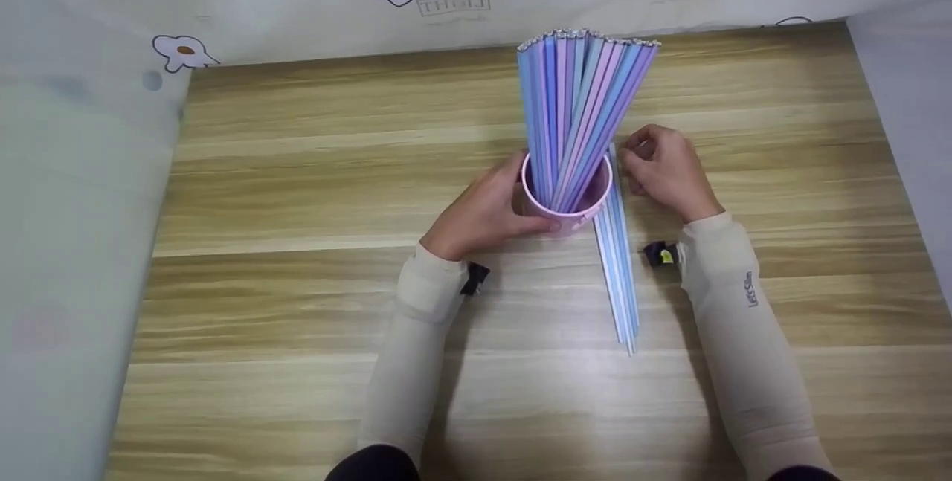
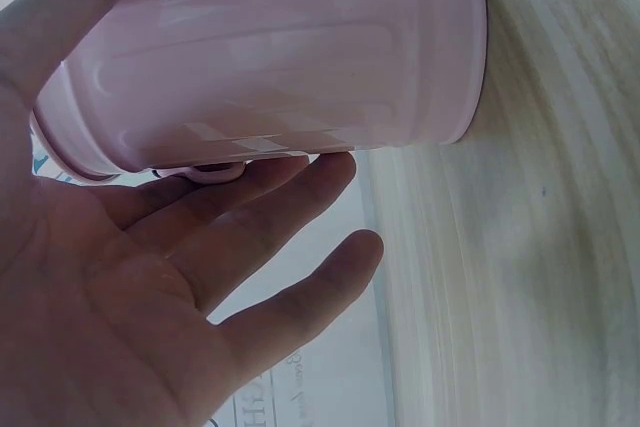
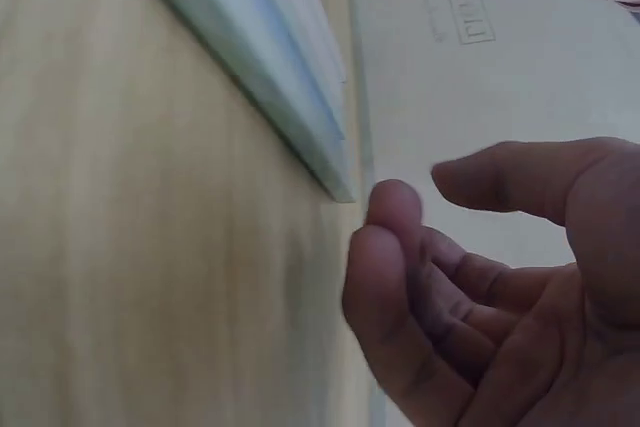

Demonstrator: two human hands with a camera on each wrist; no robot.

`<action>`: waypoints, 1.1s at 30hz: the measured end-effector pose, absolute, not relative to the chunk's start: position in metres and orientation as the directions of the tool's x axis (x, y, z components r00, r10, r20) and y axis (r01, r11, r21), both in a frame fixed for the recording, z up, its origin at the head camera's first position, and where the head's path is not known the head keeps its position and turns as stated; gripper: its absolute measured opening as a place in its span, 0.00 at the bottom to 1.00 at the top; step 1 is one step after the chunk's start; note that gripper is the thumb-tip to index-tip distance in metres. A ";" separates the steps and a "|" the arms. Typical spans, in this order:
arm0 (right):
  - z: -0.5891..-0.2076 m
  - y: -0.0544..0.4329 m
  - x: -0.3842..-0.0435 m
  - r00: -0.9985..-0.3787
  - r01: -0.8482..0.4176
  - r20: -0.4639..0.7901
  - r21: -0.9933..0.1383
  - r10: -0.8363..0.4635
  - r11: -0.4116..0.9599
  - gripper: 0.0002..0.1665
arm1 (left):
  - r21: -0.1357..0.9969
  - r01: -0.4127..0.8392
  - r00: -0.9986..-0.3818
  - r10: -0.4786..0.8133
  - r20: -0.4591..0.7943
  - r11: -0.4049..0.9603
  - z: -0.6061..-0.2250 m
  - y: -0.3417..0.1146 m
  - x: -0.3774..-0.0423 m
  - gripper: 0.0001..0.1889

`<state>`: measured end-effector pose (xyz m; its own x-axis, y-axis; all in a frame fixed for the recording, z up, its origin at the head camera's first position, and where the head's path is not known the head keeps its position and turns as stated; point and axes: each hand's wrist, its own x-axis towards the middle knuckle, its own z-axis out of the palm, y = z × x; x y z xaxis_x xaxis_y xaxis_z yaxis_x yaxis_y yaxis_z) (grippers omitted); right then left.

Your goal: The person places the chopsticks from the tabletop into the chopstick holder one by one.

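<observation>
My left hand (image 1: 480, 210) grips a pink cup (image 1: 569, 221) from its left side, with the thumb along the near side. In the left wrist view the cup (image 2: 290, 47) lies between thumb and fingers. Inside it leans a dense bunch of long, thin pastel sticks (image 1: 576, 109) with glittery upper ends, in blue, purple, pink and pale green. Just right of the cup, several pale blue and white sticks (image 1: 616, 273) lie on the table, partly hidden by it. My right hand (image 1: 666, 169) hovers beside their far end, fingers loosely curled, thumb apart, holding nothing.
The wood-grain table (image 1: 312, 302) lies beneath everything. At its back stands a pale covering (image 1: 297, 5) with flower prints, and a white surface (image 1: 59, 243) borders the left side. Both forearms wear cream sleeves (image 1: 416, 332) with small black devices at the wrists.
</observation>
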<state>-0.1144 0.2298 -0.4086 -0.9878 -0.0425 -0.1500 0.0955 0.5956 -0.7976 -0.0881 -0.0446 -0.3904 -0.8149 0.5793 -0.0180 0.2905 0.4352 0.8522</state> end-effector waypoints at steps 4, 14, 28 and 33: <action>-0.411 0.228 -0.115 -0.975 0.109 -0.210 -0.738 -0.073 0.666 0.14 | 0.855 0.283 -0.816 0.578 -0.024 0.435 -0.390 -0.045 -0.088 0.51; -0.406 0.223 -0.112 -0.968 0.082 -0.234 -0.641 -0.093 0.763 0.19 | 0.853 0.279 -0.819 0.573 -0.029 0.442 -0.389 -0.045 -0.088 0.52; -0.408 0.217 -0.106 -0.990 0.100 -0.142 -0.554 0.025 0.827 0.13 | 0.849 0.272 -0.817 0.575 -0.045 0.453 -0.389 -0.045 -0.088 0.51; -0.400 0.223 -0.108 -0.970 0.167 -0.241 -0.602 0.022 0.781 0.17 | 0.844 0.270 -0.819 0.571 -0.052 0.464 -0.388 -0.045 -0.088 0.51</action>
